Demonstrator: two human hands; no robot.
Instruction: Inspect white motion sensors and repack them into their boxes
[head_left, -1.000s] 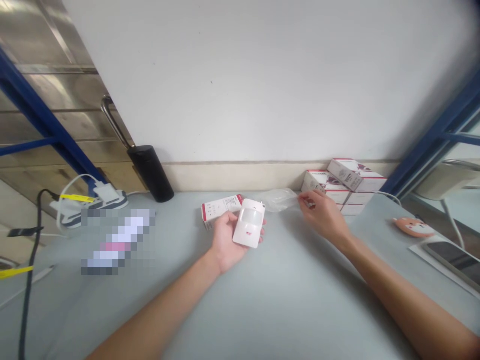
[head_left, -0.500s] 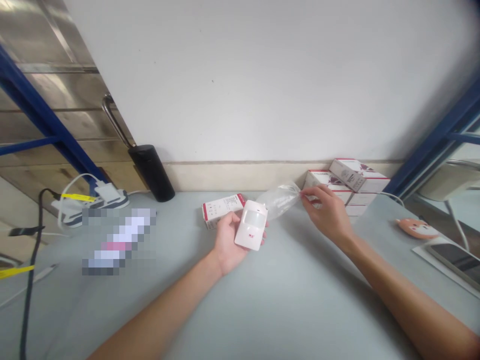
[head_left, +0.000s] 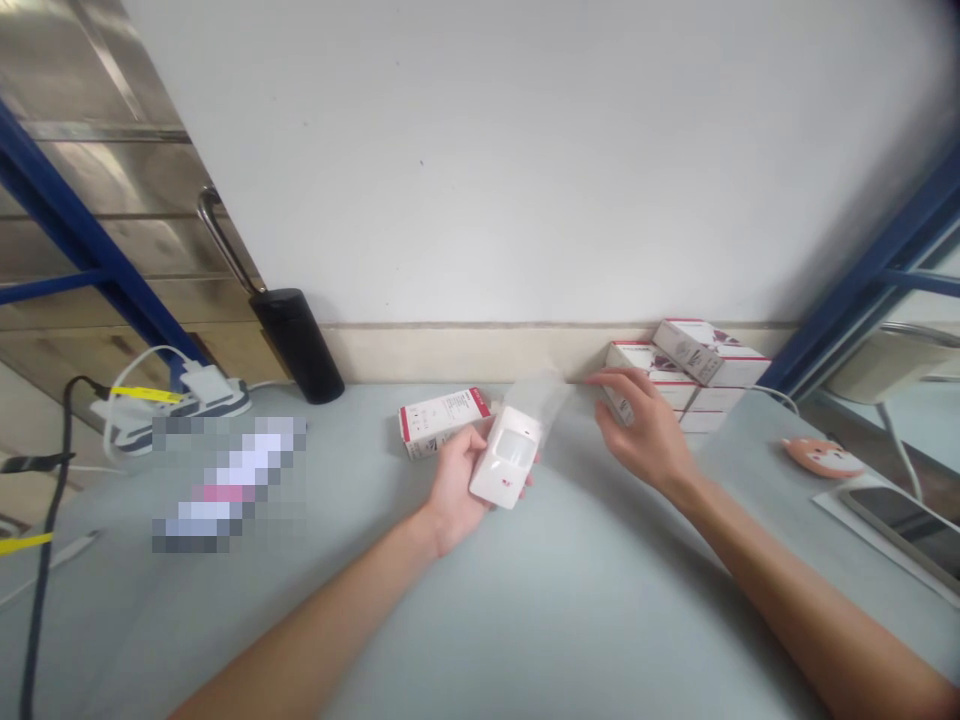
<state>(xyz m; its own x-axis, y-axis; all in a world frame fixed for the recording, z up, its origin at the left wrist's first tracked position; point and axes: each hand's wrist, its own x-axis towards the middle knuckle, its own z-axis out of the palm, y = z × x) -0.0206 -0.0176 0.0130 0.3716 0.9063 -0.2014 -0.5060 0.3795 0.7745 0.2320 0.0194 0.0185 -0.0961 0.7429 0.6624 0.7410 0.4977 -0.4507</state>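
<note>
My left hand [head_left: 459, 490] is closed around a white motion sensor [head_left: 508, 462], whose window and small red mark face up. A clear plastic bag [head_left: 546, 395] stands up from the sensor's far end; how much of the sensor it covers I cannot tell. To the right, my right hand [head_left: 645, 428] hovers with thumb and fingers apart, holding nothing. Just behind my left hand a white and red box [head_left: 442, 420] lies on the grey table [head_left: 525, 610].
Several similar boxes [head_left: 705, 365] are stacked at the back right, close behind my right hand. A black cylinder [head_left: 301, 345] leans near the wall. Power strips [head_left: 180, 405] with cables lie at left. An orange animal-faced object [head_left: 823, 458] and a phone [head_left: 904, 525] lie at right.
My right hand has let go of the plastic bag and its fingers have spread. The bag has swung up closer to the sensor, which has tilted slightly in my left hand.
</note>
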